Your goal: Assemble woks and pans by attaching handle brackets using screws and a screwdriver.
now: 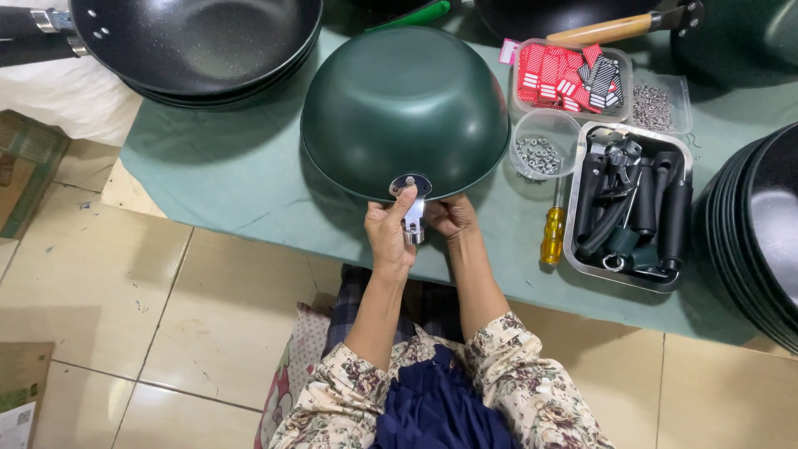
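- Nearest the camera: 2 forearms in floral sleeves (515,391) over a dark blue cloth in the lap (436,407), at 6 o'clock in the view.
- Left hand (389,235): fingers closed round the metal handle bracket (412,208), thumb up against its rivet plate at the pan rim.
- Right hand (451,216): just beside the bracket at its 3 o'clock, fingers curled in toward it; the 2 hands are close together. Whether the right fingers actually clamp the bracket, I cannot tell.
- Green pan (405,104): upside down on the green table cloth (224,175), centre of the view, bracket at its 6 o'clock edge, nearest the person.
- At 3 o'clock of the pan: a clear round tub of small nuts (542,151), touching a steel tray of black handles (632,204).
- Yellow-handled screwdriver (553,233): lies just at 9 o'clock of the tray, near the table edge.
- At 1 o'clock of the pan: a clear box of red and black tags (569,76), with a flat tub of small screws (654,106) beside it.
- Stack of black pans (195,41) at 10 o'clock; another stack (761,233) at 3 o'clock, at the frame edge.
- Tiled floor (125,283) at 8 o'clock.
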